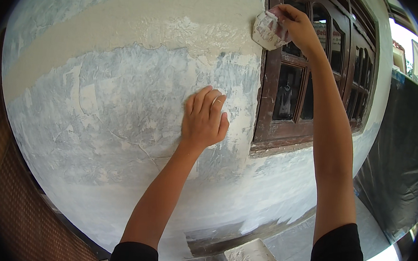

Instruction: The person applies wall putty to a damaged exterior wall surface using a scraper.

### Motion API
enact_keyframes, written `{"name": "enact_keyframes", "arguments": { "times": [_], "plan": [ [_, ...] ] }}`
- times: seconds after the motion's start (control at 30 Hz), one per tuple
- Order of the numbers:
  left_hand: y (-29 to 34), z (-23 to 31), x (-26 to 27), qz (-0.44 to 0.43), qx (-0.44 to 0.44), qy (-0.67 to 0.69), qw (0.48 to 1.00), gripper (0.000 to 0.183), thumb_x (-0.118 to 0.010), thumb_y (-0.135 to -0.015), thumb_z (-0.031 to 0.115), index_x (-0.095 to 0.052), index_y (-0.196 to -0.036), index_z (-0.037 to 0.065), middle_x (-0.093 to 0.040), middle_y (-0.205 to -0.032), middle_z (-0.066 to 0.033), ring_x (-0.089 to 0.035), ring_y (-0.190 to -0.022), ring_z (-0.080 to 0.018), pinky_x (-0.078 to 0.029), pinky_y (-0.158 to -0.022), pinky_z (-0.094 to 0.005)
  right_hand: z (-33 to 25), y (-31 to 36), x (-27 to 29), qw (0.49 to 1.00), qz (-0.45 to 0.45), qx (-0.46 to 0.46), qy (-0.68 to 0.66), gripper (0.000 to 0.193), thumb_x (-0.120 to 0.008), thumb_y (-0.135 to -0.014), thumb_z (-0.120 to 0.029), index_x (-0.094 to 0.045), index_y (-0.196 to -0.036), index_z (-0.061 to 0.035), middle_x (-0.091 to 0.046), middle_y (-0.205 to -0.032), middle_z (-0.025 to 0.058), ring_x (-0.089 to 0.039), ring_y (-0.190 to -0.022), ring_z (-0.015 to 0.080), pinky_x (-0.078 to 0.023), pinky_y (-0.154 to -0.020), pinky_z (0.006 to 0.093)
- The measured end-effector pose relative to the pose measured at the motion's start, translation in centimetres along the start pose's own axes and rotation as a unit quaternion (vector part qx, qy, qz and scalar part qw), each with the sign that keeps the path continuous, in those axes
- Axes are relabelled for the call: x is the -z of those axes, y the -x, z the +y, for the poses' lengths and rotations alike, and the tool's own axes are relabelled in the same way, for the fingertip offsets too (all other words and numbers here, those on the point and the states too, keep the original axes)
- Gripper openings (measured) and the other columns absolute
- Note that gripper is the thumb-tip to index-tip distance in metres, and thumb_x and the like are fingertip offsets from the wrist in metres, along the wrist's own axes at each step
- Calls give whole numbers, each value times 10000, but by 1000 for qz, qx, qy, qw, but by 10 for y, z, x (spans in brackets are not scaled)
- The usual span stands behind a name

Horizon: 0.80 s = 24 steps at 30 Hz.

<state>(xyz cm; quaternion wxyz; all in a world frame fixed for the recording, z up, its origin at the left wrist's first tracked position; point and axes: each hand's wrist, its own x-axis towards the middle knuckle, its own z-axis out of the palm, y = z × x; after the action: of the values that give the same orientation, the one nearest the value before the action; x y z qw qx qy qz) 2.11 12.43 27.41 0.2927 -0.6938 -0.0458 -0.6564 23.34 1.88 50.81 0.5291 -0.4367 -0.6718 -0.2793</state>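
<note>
My right hand (298, 27) is raised high and grips a putty-covered scraper blade (270, 31) against the wall next to the brown window frame (267, 86). My left hand (204, 118) lies flat with fingers together on the patchy grey-white wall (116, 118), a ring on one finger. Above it runs a broad band of fresh cream putty (144, 22), smooth at the left and rough near the scraper.
A dark wooden window with several glass panes (316, 75) fills the upper right. Below, on the ground, lies a square white tray of putty (253, 260) with a tool beside it. A dark sheet (402, 165) hangs at the right. A brown woven surface (7, 203) curves along the left.
</note>
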Motion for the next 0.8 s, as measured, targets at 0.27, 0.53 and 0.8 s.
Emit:
{"name": "enact_keyframes", "arguments": {
  "times": [0.27,0.53,0.8],
  "plan": [
    [0,0,0,-7,7,3,1000,412,-587,-774,142,-511,-1163,30,-559,-1160,-121,-496,-1172,-323,-324,-984,-466,4,0,-4,1000,-10,3,10,279,-559,-912,-86,-648,-1173,-49,-696,-990,70,-640,-831,151,-517,-738,305],
    [-3,2,5,-31,19,-13,999,387,-590,-760,154,-556,-1125,31,-564,-1153,-116,-496,-1174,-316,-327,-990,-455,2,8,-7,1000,13,-17,-7,286,-543,-909,-71,-642,-1176,-48,-691,-976,74,-638,-798,140,-528,-682,298],
    [-3,3,3,-31,18,-16,999,384,-593,-756,156,-563,-1117,30,-565,-1148,-116,-495,-1176,-314,-328,-990,-449,0,4,-13,999,26,-5,18,278,-510,-891,-57,-666,-1120,-41,-689,-876,76,-638,-702,134,-517,-592,313]
  ]
}}
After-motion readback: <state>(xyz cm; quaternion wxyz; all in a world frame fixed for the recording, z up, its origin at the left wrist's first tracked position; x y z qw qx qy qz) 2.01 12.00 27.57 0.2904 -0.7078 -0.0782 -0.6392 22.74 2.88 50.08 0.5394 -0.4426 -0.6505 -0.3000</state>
